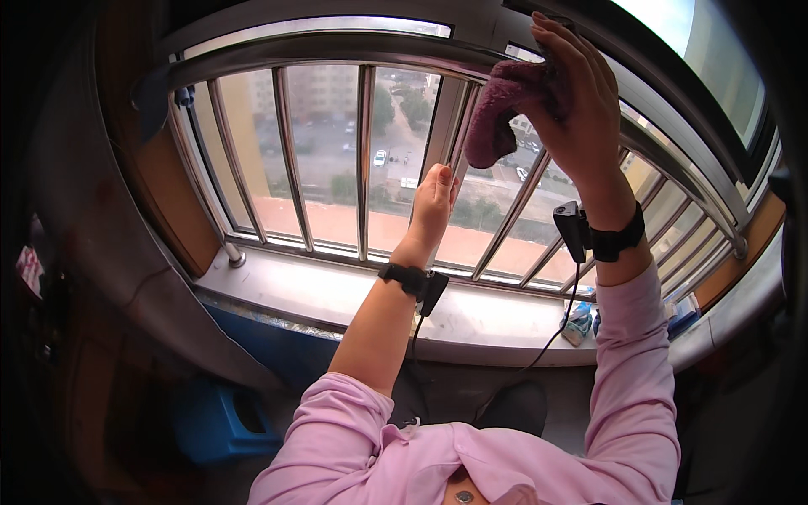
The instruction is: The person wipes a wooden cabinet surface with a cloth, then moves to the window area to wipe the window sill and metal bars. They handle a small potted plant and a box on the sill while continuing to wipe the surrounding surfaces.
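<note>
My left hand [434, 201] is closed around an upright metal bar [466, 117] of the window guard railing, thumb upward. Higher and to the right, my right hand [584, 120] holds a purple terry cloth [495, 110] by the top rail [341, 49]. Part of the cloth hangs down in front of the bars, and the rest lies under my palm and fingers. Whether the cloth presses on the rail or on the window frame behind it, I cannot tell. Each wrist wears a black strap with a small cabled device.
Behind the bars, the window glass [328, 126] looks down on a parking area. Below runs a pale windowsill [297, 284], with a small plastic package [577, 325] at its right. A blue plastic stool [218, 423] stands low on the left, and a curved counter edge [136, 265] borders that side.
</note>
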`<state>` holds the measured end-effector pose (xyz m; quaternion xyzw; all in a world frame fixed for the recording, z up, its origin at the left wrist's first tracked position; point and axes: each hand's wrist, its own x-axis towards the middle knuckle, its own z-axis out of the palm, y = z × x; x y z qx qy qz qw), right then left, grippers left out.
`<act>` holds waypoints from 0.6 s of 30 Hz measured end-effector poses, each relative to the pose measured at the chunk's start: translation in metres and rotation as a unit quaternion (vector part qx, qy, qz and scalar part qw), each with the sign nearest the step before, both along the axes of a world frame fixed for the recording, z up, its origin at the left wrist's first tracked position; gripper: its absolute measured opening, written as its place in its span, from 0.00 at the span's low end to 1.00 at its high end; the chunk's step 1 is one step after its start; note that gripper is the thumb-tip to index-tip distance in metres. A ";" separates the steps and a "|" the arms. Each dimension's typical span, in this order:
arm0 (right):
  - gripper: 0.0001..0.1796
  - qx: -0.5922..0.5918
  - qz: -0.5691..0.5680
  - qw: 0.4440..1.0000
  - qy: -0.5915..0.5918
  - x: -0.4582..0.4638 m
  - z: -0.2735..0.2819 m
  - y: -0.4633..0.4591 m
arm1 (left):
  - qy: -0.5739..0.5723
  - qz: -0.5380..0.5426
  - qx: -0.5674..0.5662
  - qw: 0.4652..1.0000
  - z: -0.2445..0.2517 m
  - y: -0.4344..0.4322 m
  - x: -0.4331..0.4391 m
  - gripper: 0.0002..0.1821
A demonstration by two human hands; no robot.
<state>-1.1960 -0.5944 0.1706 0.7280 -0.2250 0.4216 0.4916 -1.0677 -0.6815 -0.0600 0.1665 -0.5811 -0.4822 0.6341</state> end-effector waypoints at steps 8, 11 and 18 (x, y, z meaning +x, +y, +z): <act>0.29 -0.022 -0.167 0.986 -0.004 0.086 -0.019 -0.064 | -0.036 0.043 -0.018 0.998 -0.009 -0.010 -0.004 0.29; 0.23 -0.062 -0.190 0.980 -0.008 0.119 -0.029 -0.080 | -0.037 0.062 -0.021 0.997 -0.011 -0.013 -0.008 0.28; 0.25 -0.044 -0.163 0.985 0.042 0.082 -0.022 -0.063 | -0.046 0.029 -0.030 0.998 -0.012 -0.015 -0.003 0.28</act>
